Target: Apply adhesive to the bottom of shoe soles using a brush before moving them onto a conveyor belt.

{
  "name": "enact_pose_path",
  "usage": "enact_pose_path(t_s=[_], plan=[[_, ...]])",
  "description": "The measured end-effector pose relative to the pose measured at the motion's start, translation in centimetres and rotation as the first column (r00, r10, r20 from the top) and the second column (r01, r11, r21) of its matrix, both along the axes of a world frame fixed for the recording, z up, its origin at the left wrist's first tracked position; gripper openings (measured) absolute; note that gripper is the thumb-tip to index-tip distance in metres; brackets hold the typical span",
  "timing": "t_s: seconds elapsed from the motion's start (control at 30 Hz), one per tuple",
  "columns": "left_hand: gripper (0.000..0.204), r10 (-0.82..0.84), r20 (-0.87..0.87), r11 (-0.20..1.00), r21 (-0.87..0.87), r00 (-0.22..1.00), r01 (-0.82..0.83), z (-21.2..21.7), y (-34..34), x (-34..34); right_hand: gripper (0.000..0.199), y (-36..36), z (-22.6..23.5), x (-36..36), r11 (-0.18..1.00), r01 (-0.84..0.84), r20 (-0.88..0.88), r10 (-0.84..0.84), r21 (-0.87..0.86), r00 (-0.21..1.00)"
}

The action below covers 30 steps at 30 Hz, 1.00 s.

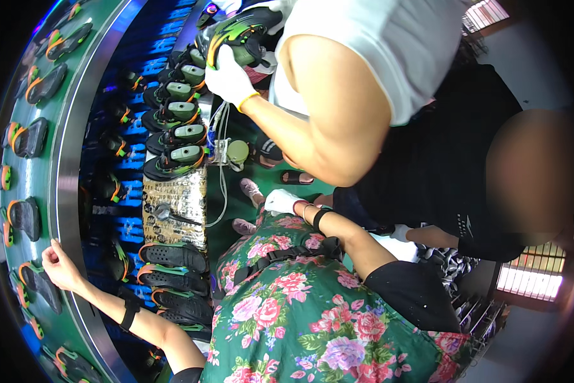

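Observation:
My left hand (62,269) is bare and hovers at the inner rim of the green conveyor belt (47,169) on the left. Its fingers are loosely bent, thumb apart, and nothing shows in them. Closest to it is a black clog (41,287) with an orange strap lying on the belt. In a white glove, my right hand (282,202) lies against the front of my floral apron (280,268). Its fingers curl under, so whatever they might hold is hidden.
Beside the belt, a taped ledge (175,204) bears a row of black clogs (172,255) and several shoes with green blocks (186,153). A cable crosses it. Ahead, a co-worker's gloved hand (229,80) holds a black-and-green shoe (239,35). Another person in black stands at right.

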<state>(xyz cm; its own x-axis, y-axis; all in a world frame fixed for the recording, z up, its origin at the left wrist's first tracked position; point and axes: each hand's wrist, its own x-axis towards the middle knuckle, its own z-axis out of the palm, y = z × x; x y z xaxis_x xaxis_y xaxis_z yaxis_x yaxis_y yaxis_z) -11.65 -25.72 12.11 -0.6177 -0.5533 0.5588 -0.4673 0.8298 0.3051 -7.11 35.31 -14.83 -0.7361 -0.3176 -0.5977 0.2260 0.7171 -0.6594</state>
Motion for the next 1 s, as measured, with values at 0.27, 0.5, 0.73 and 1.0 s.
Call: enact_pose_path(t_s=[0.27, 0.5, 0.73, 1.0], plan=[[0.040, -0.152, 0.096, 0.988, 0.007, 0.984, 0.152, -0.1, -1.2, -0.3, 0.025, 0.9, 0.7, -0.3, 0.996, -0.057, -0.072, 0.062, 0.062, 0.995], [0.040, -0.122, 0.047, 0.992, -0.030, 0.991, 0.124, -0.5, -0.4, -0.9, 0.028, 1.8, 0.9, 1.4, 0.998, 0.018, -0.068, -0.013, 0.068, 0.998], [0.040, -0.142, 0.063, 0.987, -0.063, 0.988, 0.146, 0.6, 1.0, -1.0, 0.025, 1.3, 0.2, 1.5, 0.989, -0.126, -0.234, 0.140, 0.073, 0.962], [0.032, -0.130, 0.032, 0.983, -0.130, 0.991, 0.134, 1.1, 2.9, -0.4, 0.022, 0.5, 1.0, 0.5, 0.965, -0.264, -0.251, 0.256, 0.002, 0.933]])
